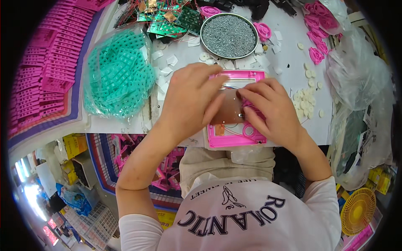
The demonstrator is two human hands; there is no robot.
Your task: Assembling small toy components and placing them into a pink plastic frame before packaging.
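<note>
The spread left hand (190,94) is at nine o'clock on the flat brown circuit board (229,108), right hand (274,108) (grip unclear) at three.

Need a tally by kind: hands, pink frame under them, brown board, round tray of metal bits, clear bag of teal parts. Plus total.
Left hand and right hand: 2
Pink frame: 1
Brown board: 1
Round tray of metal bits: 1
Clear bag of teal parts: 1
Total: 6
</note>
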